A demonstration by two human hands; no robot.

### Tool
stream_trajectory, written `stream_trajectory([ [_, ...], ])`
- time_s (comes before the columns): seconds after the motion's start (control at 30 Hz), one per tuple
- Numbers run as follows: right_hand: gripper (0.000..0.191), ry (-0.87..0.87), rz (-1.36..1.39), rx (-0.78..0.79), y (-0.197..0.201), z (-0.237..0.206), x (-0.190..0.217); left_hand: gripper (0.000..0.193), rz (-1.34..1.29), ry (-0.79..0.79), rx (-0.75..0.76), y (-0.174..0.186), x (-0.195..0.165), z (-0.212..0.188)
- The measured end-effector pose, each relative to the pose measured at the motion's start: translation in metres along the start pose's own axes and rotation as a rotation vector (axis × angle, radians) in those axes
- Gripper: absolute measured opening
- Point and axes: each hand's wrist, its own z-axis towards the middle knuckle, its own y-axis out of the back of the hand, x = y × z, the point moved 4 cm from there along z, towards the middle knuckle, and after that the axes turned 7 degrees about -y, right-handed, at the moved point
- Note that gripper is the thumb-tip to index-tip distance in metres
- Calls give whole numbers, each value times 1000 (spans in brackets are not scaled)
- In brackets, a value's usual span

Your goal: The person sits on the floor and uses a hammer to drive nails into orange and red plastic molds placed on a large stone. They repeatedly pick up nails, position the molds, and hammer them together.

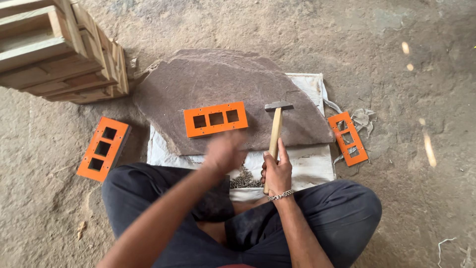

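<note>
From the head camera, the right hand [276, 171] is wrapped around the wooden handle of a hammer [275, 130], head resting on the flat stone slab [223, 84], likely kept ready there. The left hand [225, 151] is blurred; whether it is spread or pinching, I cannot tell. An orange plate [215, 119] with three square holes lies on the slab at its 12 o'clock. A pile of nails [245, 179] sits between the hands. More orange plates lie at 9 [103, 148] and 3 o'clock [348, 138], wooden frames [59, 49] at 10.

Left hand [224, 151] motion-blurred; wooden frames [59, 49] cut by top-left edge
</note>
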Motion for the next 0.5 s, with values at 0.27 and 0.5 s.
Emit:
stream_trajectory([
  [0.27, 66, 189, -637, -21, -12, -22, 1, 16, 113, -84, 162, -91, -17, -61],
  [0.5, 70, 92, -371, 78, -14, -23, 1, 11, -22, -27, 149, -87, -11, -61],
])
